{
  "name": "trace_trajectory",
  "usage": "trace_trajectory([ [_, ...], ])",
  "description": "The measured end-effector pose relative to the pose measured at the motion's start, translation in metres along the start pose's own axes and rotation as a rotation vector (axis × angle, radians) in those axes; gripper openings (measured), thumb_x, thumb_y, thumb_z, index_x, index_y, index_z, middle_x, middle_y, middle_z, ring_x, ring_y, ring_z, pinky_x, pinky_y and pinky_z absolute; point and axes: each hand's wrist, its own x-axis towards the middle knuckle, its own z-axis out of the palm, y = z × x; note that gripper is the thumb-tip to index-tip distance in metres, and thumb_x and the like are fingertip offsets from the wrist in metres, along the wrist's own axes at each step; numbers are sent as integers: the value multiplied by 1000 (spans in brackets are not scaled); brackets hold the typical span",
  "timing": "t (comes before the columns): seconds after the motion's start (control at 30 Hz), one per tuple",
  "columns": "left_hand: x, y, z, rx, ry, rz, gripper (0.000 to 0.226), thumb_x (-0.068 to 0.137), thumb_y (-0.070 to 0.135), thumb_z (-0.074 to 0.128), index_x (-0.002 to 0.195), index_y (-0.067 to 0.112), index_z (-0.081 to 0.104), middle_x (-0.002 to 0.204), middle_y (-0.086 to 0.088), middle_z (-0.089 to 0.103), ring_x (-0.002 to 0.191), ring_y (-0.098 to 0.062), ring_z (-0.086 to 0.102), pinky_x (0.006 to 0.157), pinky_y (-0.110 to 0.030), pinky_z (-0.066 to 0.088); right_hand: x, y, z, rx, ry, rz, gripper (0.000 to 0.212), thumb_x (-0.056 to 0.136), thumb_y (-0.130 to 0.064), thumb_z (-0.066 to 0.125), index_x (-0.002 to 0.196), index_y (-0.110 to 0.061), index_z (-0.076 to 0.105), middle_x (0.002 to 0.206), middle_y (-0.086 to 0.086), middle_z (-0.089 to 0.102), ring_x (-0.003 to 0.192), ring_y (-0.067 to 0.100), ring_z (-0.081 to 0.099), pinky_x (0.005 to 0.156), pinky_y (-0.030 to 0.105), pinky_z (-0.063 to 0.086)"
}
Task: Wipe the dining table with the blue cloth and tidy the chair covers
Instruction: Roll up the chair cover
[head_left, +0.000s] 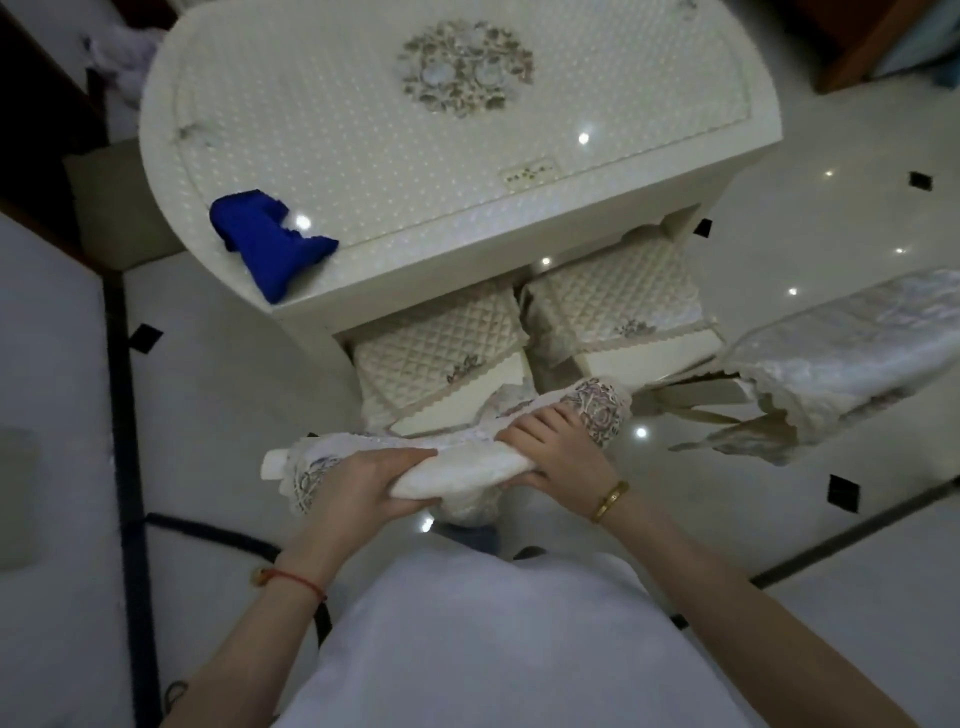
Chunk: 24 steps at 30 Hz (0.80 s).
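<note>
Person's torso: white-clad body (467, 649) fills the bottom of the view, both bare forearms reaching forward from it.
Left hand: left hand (358, 486), a red string at its wrist, is curled round the near left end of a white lace-edged chair cover (457, 470) stretched over a chair's top rail.
Right hand: right hand (558, 449), a gold bangle (610, 501) at its wrist, grips the same cover just right of the left hand; the two hands sit close together, fingers wrapped over the fabric.
Blue cloth: crumpled bright blue cloth (270, 241) lies on the near left corner of the bench, well apart from both hands.
Bench: cream embossed dining bench (363, 130) with a floral medallion near its far middle.
Chairs: two quilted cream chair seats (441, 338) are tucked under the bench's near edge, beyond the hands.
Right of bench: another white lace chair cover (841, 358) drapes a chair back.
Floor: glossy white tile floor (831, 218) with small black diamonds.
</note>
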Motion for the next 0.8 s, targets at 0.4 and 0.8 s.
trace_trajectory([
  [0.4,81,-11,-29,-4,50,-55,58,71,67,65,122,41,63,120,21,67,110,3,61,88,-6,42,82,65,-7,32,-93,-21,49,91,-58,36,112,-21,60,107,-3,61,99,21,52,93,37,34],
  [0.8,187,-17,-68,4,147,-147,56,72,62,70,124,44,60,112,16,72,101,-7,65,84,-30,53,201,147,-13,-20,-123,-47,51,80,-63,45,105,-21,62,99,-1,64,88,26,57,83,34,29],
])
